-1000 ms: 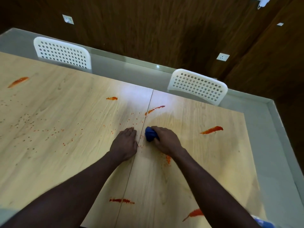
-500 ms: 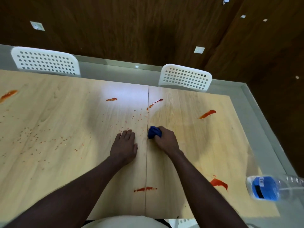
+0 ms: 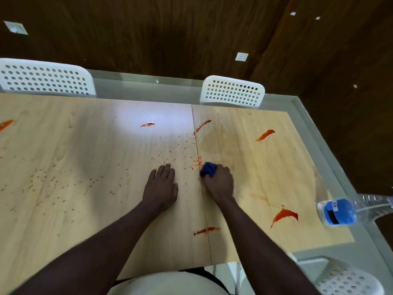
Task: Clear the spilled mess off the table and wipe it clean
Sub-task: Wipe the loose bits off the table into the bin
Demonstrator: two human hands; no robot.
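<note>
My right hand grips a bunched blue cloth and presses it on the light wooden table just right of the centre seam. A small heap of orange crumbs lies against the cloth's left edge. My left hand rests flat on the table left of the seam, fingers straight. Orange-red sauce smears mark the table: one near the front by the seam, a larger one at the right, and others at the back. Fine orange specks are scattered over the left half.
A plastic water bottle with a blue label lies at the table's right edge. Two white perforated chairs stand beyond the far edge, the other at the left. A third white chair is at the near right.
The view has tilted down and toward me, showing the near table edge and the bottle. Crumbs have gathered against the cloth. Both hands stay near the seam.
</note>
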